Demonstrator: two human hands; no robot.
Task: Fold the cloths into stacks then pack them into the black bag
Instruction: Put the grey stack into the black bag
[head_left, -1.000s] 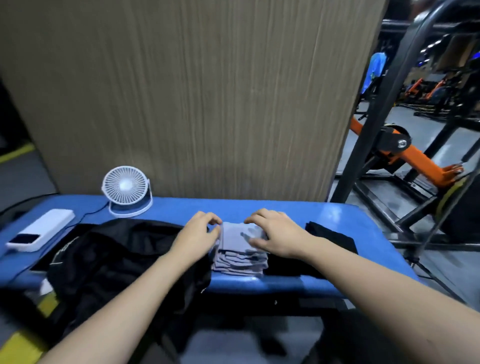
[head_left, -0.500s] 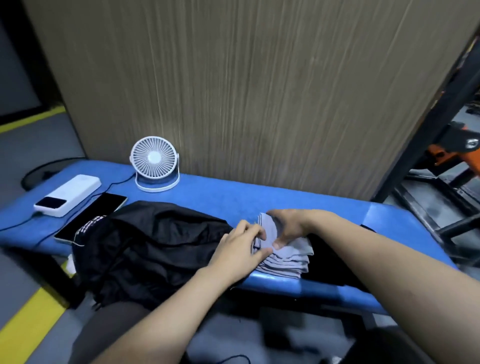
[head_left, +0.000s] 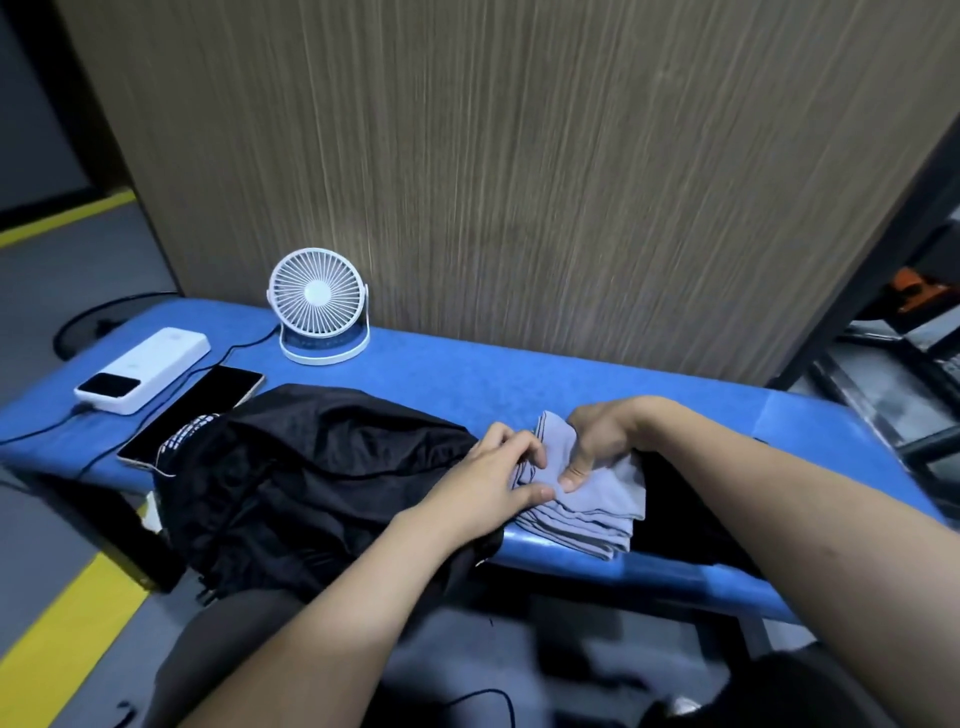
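Since a second ago, both hands have shifted from the sides of the stack of folded grey cloths (head_left: 587, 512) to its upturned left edge. Left hand (head_left: 493, 478) pinches that raised edge between thumb and curled fingers. Right hand (head_left: 597, 439) grips the same fold, thumb pressing on top. Stack rests on the blue padded bench (head_left: 467, 379), near its front edge, touching the crumpled black fabric bag (head_left: 311, 467) at its left. White desk fan (head_left: 319, 306), white power bank (head_left: 143, 369) and dark phone (head_left: 208, 400) sit further left.

Black bag (head_left: 311, 467) crowds the stack's (head_left: 587, 509) left side.
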